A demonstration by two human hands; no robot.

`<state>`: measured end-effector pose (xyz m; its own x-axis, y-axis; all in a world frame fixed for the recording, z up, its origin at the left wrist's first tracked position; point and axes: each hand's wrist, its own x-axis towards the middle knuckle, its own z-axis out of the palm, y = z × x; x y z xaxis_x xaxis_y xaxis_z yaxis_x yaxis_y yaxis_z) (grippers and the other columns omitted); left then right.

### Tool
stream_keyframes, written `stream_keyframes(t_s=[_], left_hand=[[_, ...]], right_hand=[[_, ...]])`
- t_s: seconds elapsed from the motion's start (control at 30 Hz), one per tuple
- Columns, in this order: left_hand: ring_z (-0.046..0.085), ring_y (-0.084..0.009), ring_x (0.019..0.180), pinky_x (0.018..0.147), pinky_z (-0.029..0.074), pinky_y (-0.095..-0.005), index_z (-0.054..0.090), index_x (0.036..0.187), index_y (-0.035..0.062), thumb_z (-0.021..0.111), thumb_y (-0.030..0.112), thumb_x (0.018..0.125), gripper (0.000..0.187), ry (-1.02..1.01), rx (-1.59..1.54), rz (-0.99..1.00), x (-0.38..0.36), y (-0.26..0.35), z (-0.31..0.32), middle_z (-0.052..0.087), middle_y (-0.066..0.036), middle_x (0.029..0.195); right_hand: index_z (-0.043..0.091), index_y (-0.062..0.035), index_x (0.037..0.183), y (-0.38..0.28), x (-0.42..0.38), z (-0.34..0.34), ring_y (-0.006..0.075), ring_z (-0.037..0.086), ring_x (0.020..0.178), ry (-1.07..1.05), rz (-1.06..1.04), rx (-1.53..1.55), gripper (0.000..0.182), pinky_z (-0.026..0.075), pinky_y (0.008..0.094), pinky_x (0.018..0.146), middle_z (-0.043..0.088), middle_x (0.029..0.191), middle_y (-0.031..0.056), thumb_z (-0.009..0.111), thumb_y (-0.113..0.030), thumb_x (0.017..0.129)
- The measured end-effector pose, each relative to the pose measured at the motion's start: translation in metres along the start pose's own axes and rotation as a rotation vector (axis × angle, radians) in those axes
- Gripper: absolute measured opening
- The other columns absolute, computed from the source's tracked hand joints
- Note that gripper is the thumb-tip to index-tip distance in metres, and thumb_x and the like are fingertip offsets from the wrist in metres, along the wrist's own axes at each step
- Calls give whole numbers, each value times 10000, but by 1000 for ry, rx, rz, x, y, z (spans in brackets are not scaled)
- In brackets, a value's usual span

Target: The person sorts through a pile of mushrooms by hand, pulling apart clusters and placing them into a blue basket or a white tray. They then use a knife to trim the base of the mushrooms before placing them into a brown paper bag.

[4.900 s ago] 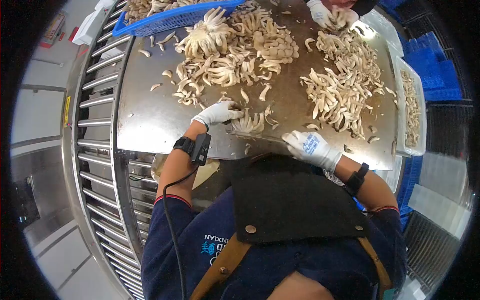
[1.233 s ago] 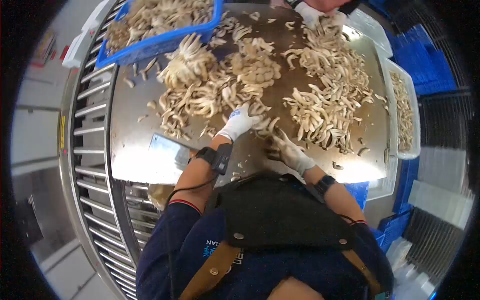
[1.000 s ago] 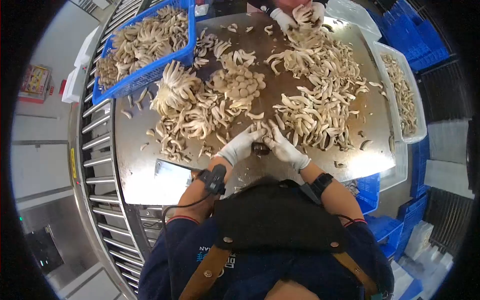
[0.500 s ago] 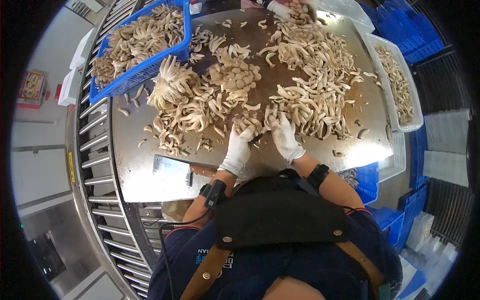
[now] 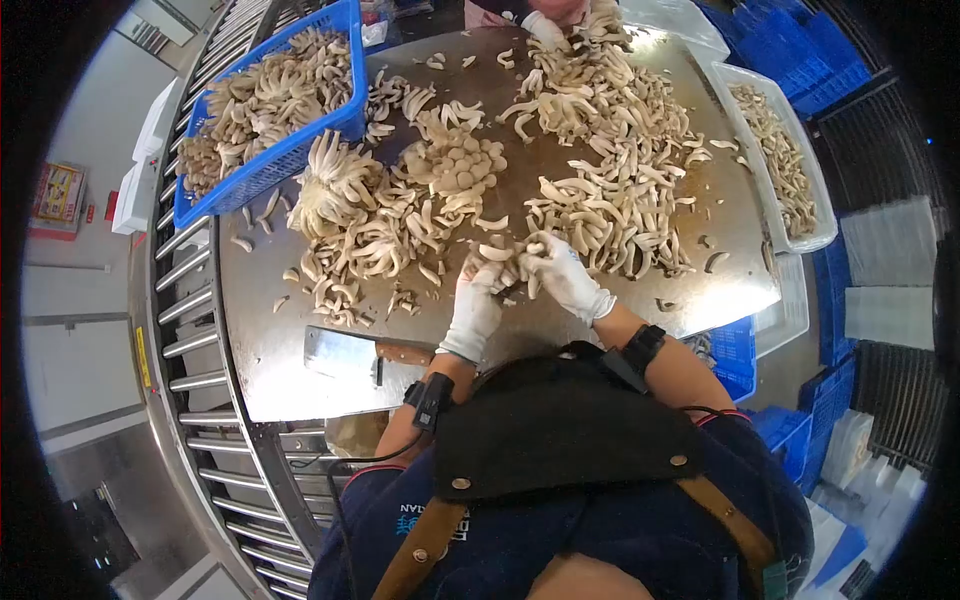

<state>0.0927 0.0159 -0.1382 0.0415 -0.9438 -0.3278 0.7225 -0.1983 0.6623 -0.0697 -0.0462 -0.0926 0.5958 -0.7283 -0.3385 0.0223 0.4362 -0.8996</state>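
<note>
My left hand point(image 5: 476, 300), in a white glove, is closed around a small clump of mushrooms point(image 5: 503, 264) above the table's near side. Beside it, my gloved right hand point(image 5: 562, 275) pinches mushroom stems at the right side of that clump. To the left lies a heap of clustered mushrooms point(image 5: 385, 235), with a large fanned cluster point(image 5: 335, 185) at its far end. Loose separated mushrooms point(image 5: 625, 205) form a long pile beyond my right hand. A cleaver point(image 5: 345, 356) with a wooden handle lies flat near my left wrist.
A blue basket point(image 5: 270, 178) full of mushrooms stands at the table's far left, beside a roller conveyor point(image 5: 190, 338). A white tub point(image 5: 822, 215) of mushrooms is along the right edge. Across the metal table point(image 5: 275, 385), another person's gloved hand point(image 5: 545, 32) touches the pile.
My right hand has come in closer to my left, its fingers now at the clump. The other person's hand has shifted left. The whole view has moved slightly.
</note>
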Motion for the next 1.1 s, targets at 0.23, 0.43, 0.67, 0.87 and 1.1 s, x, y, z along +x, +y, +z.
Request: stream_keyframes(t_s=[0.23,0.43,0.67,0.87,1.1], left_hand=[[633,-146,884,789,506,-264,586,1153,28,505,79,955,220,99,-13,36,16,-9,-1,667,-61,991],[583,-113,726,621,460,-239,577,1056,43,565,25,907,150,-54,37,-85,16,-6,-4,628,-19,866],[551,-144,1105,941,456,-289,428,1357,24,554,-76,854,528,71,233,-186,4,18,10,574,-51,1233],[591,-173,1030,954,473,-309,313,1425,31,571,-18,907,581,-46,257,-165,17,3,-20,573,-81,1215],[557,-126,836,813,468,-267,566,1027,18,606,16,878,154,-95,78,-234,10,24,-1,590,-25,962]], right_hand=[[476,1,1205,10,7,-14,160,602,881,119,-19,291,339,520,275,740,579,1077,88,617,-127,925],[479,4,1234,1,11,-18,144,565,938,57,94,149,356,478,271,792,587,1138,102,624,-111,930],[483,14,1246,19,25,-20,72,522,807,40,-35,-171,396,465,226,708,582,1057,41,634,-177,935],[428,3,1257,7,26,-19,126,559,740,-8,94,158,409,504,259,662,560,988,60,631,-120,924],[461,-86,1226,10,21,-10,162,551,915,6,24,-340,399,555,343,729,541,1069,77,658,-235,913]])
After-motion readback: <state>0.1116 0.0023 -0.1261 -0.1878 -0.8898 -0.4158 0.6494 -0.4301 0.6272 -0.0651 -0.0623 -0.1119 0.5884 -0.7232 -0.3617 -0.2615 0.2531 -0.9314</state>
